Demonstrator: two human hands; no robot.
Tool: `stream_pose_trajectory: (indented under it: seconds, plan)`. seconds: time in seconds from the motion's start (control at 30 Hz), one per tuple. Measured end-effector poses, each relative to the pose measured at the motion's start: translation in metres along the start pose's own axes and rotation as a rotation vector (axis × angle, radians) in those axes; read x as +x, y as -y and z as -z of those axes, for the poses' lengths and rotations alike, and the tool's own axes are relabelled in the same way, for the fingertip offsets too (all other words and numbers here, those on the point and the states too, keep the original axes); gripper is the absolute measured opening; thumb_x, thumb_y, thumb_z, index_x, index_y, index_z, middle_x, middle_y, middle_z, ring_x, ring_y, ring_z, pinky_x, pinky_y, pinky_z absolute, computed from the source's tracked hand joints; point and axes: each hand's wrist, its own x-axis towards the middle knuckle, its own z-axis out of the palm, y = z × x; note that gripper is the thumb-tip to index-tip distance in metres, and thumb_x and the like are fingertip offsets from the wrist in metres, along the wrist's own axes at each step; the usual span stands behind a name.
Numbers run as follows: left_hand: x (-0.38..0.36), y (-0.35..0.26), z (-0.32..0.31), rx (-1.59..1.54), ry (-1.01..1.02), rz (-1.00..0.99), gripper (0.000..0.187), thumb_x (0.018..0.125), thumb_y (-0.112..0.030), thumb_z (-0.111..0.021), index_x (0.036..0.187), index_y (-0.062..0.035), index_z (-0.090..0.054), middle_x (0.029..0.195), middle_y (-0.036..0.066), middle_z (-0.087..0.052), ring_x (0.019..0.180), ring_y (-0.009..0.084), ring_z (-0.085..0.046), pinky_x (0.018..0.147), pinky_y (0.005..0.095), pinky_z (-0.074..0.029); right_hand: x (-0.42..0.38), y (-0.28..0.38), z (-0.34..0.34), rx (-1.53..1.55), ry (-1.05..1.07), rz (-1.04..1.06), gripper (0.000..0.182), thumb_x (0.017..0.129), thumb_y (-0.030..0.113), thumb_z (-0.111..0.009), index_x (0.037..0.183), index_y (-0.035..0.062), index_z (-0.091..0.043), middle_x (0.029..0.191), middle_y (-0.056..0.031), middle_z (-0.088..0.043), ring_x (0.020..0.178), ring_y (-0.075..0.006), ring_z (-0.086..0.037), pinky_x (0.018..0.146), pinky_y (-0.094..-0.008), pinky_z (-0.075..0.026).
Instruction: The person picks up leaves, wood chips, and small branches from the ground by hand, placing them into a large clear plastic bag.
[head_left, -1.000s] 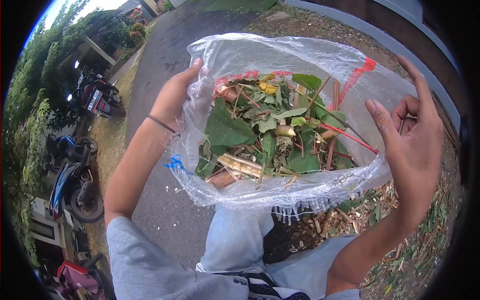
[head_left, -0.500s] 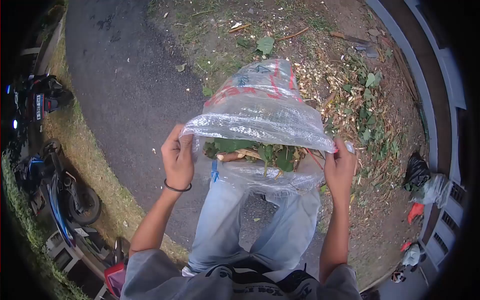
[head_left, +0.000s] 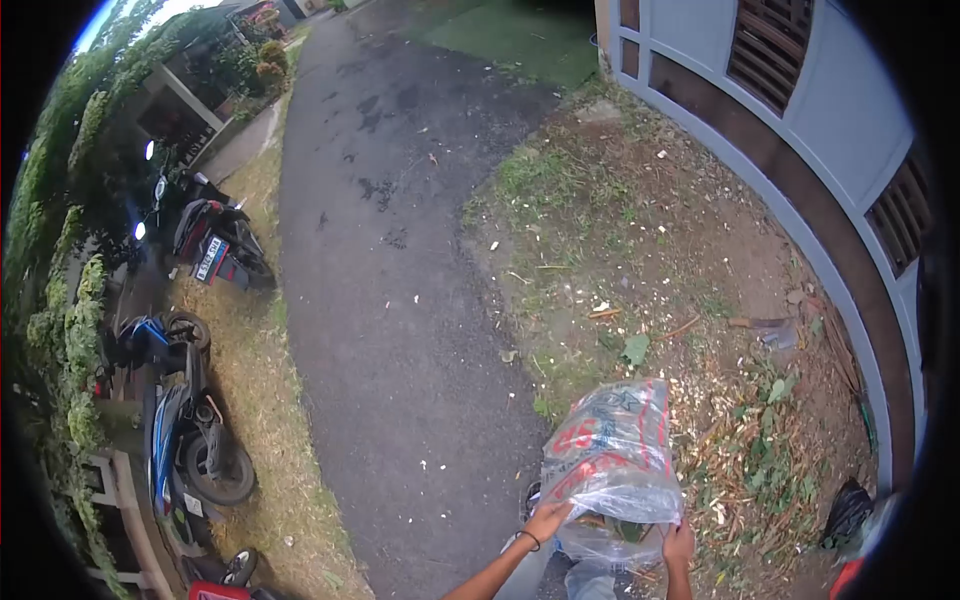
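Note:
A clear plastic woven sack (head_left: pixel 612 440) with red and dark print rests on the ground in front of my legs, its mouth toward me. Green leaves (head_left: pixel 632 531) and cut stems show inside the mouth. My left hand (head_left: pixel 548 522), with a dark band at the wrist, is closed on the left side of the sack's rim. On the right side of the rim, my right hand (head_left: pixel 678 543) is closed as well. The lower edge of the mouth lies close to my jeans (head_left: pixel 590 580).
Wood chips and cut leaves (head_left: pixel 765 450) cover the soil to the right, with a large-bladed tool (head_left: pixel 775 330) beyond. Asphalt (head_left: pixel 390 300) runs along the left, past parked motorcycles (head_left: pixel 205 440). A wall (head_left: pixel 850 150) curves along the right; a black plastic bag (head_left: pixel 848 512) lies near it.
My view has tilted up and turned left, so the sack and both hands now appear lower and further right. Both hands still grip the sack's rim.

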Motion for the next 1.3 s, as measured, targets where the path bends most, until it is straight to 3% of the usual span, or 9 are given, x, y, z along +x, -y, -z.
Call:
stream_pose_trajectory:
  seconds: [0.13,0.43,0.53,0.67,0.77,0.83,0.93,1.03,1.3]
  plan:
    - [-0.010,0.009,0.001,0.055,0.026,-0.083,0.051,0.097,-0.046,-0.056,0.110,0.0013,-0.069,0.087,0.010,-0.071,0.083,0.0154,-0.061,0.080,0.0321,-0.048,-0.006,-0.001,-0.001,-0.025,0.004,0.035,0.036,0.092,0.030,-0.050,0.113,0.0019,-0.058,0.099,-0.0268,-0.066,0.096,-0.0461,-0.063,0.082,-0.0538,-0.048]
    - [-0.006,0.052,-0.022,0.392,0.090,0.045,0.058,0.094,-0.060,-0.047,0.111,-0.0095,-0.070,0.098,0.024,-0.068,0.096,0.0402,-0.065,0.084,0.0423,-0.048,0.026,-0.048,-0.024,0.118,0.122,0.036,0.044,0.091,0.033,-0.053,0.121,0.0005,-0.059,0.108,-0.0252,-0.066,0.104,-0.0422,-0.063,0.088,-0.0493,-0.048]
    - [-0.031,-0.004,-0.009,0.362,0.036,0.141,0.060,0.094,-0.062,-0.046,0.104,-0.0081,-0.071,0.096,0.024,-0.067,0.095,0.0397,-0.065,0.083,0.0441,-0.048,0.001,-0.025,-0.016,0.059,0.129,-0.045,0.047,0.092,0.035,-0.053,0.125,0.0022,-0.058,0.113,-0.0236,-0.066,0.108,-0.0411,-0.062,0.092,-0.0487,-0.047]
    - [-0.023,0.015,0.000,0.351,-0.073,0.055,0.060,0.093,-0.058,-0.050,0.085,-0.0023,-0.068,0.080,0.024,-0.065,0.081,0.0418,-0.065,0.073,0.0471,-0.047,-0.003,-0.015,-0.017,0.019,0.271,-0.076,0.048,0.093,0.040,-0.050,0.128,0.0073,-0.056,0.117,-0.0232,-0.064,0.112,-0.0413,-0.060,0.095,-0.0494,-0.046]
    - [-0.027,-0.002,0.009,0.398,-0.009,0.156,0.058,0.095,-0.053,-0.052,0.081,0.0024,-0.065,0.078,0.027,-0.063,0.079,0.0412,-0.065,0.069,0.0476,-0.045,0.001,-0.039,-0.039,0.144,0.169,-0.032,0.050,0.092,0.040,-0.052,0.130,0.0066,-0.056,0.119,-0.0239,-0.064,0.115,-0.0407,-0.059,0.096,-0.0463,-0.046]
    - [-0.008,0.051,0.010,0.312,-0.011,0.045,0.058,0.096,-0.050,-0.051,0.080,0.0048,-0.063,0.074,0.028,-0.061,0.070,0.0434,-0.062,0.065,0.0462,-0.044,-0.007,-0.027,-0.023,0.125,0.209,-0.058,0.049,0.092,0.040,-0.054,0.127,0.0063,-0.057,0.119,-0.0223,-0.065,0.112,-0.0407,-0.060,0.095,-0.0460,-0.047]
    - [-0.005,0.042,0.014,0.324,0.006,0.023,0.058,0.097,-0.048,-0.051,0.078,0.0065,-0.062,0.068,0.026,-0.059,0.063,0.0372,-0.060,0.063,0.0450,-0.044,-0.016,-0.026,-0.025,0.121,0.239,-0.114,0.052,0.092,0.041,-0.055,0.130,0.0059,-0.055,0.119,-0.0219,-0.065,0.112,-0.0401,-0.061,0.095,-0.0461,-0.047]
    - [0.000,0.027,0.014,0.249,0.017,0.061,0.060,0.099,-0.045,-0.051,0.074,0.0089,-0.059,0.059,0.019,-0.054,0.060,0.0191,-0.055,0.061,0.0423,-0.043,-0.008,-0.049,-0.051,0.150,0.165,-0.069,0.058,0.093,0.045,-0.054,0.133,0.0026,-0.055,0.123,-0.0246,-0.063,0.115,-0.0390,-0.060,0.099,-0.0432,-0.045]
    - [-0.032,0.028,0.039,0.489,0.077,0.104,0.056,0.098,-0.046,-0.049,0.082,0.0050,-0.066,0.074,0.027,-0.063,0.072,0.0402,-0.065,0.068,0.0468,-0.047,-0.046,-0.036,-0.040,0.262,0.266,-0.110,0.057,0.095,0.046,-0.048,0.125,-0.0010,-0.061,0.120,-0.0266,-0.063,0.116,-0.0399,-0.059,0.100,-0.0429,-0.043]
